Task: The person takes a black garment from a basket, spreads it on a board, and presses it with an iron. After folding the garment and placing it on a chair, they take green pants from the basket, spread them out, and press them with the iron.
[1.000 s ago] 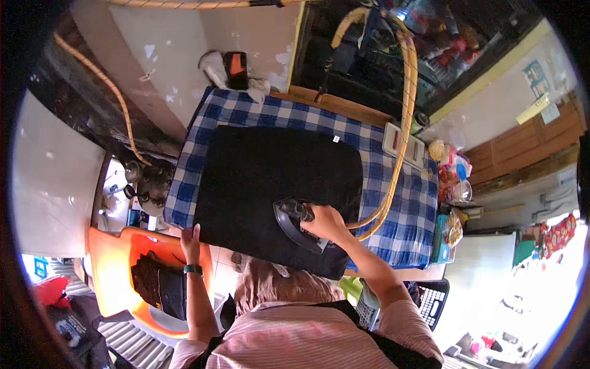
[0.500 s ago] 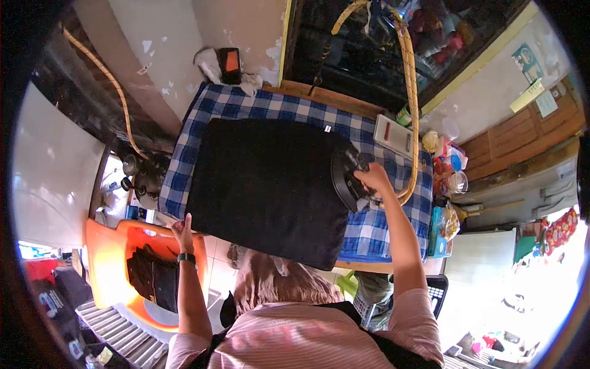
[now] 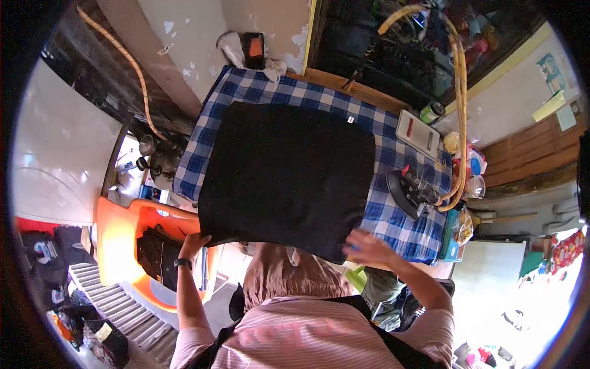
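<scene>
Since the black garment (image 3: 286,172) lies spread flat on the checked cloth (image 3: 399,237), it looks soft, light and limp (best taken by its near corners, I judge). The left hand (image 3: 195,243) curls at the near-left corner, arm stretched forward; whether it pinches, I cannot tell. The right hand (image 3: 369,249) hovers with fingers spread at the other near corner, the iron (image 3: 410,192) just beyond it.
</scene>
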`<state>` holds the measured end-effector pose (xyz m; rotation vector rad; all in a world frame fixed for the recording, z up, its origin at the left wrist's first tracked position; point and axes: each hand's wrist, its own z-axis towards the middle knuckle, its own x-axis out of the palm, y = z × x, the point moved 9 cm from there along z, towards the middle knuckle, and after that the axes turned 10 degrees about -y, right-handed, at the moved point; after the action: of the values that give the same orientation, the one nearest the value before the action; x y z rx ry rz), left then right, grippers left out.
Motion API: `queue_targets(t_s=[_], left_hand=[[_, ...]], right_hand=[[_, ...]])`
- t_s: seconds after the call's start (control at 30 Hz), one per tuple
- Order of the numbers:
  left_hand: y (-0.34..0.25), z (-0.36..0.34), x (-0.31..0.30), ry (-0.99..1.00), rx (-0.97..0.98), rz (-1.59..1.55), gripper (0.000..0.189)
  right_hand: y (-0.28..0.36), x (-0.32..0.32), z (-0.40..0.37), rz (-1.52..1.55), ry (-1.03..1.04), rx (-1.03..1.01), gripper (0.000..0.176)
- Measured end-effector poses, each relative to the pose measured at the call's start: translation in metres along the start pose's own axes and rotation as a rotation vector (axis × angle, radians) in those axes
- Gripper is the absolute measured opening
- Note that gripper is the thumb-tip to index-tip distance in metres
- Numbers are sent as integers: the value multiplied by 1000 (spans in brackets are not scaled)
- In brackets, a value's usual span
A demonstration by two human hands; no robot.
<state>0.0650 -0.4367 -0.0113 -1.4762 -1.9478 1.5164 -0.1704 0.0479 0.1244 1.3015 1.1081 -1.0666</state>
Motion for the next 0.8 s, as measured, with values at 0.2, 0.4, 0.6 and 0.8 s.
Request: queue_targets(t_s=[0.2,0.4,0.6,0.8], left_hand=[[-83,-21,-30,-91,7,-144,26],[-178,46,-42,-262,269,-421,33],[-293,144,-30,-483,432,3,38],[-315,268,28,-400,395,264,53]], right_hand=[[25,66,-7,-58,-257,260,42],[-18,29,-3,610,-415,532,32],[-180,-77,-5,609,-793,1219,31],[-315,-32,13,562,-964,1369,40]])
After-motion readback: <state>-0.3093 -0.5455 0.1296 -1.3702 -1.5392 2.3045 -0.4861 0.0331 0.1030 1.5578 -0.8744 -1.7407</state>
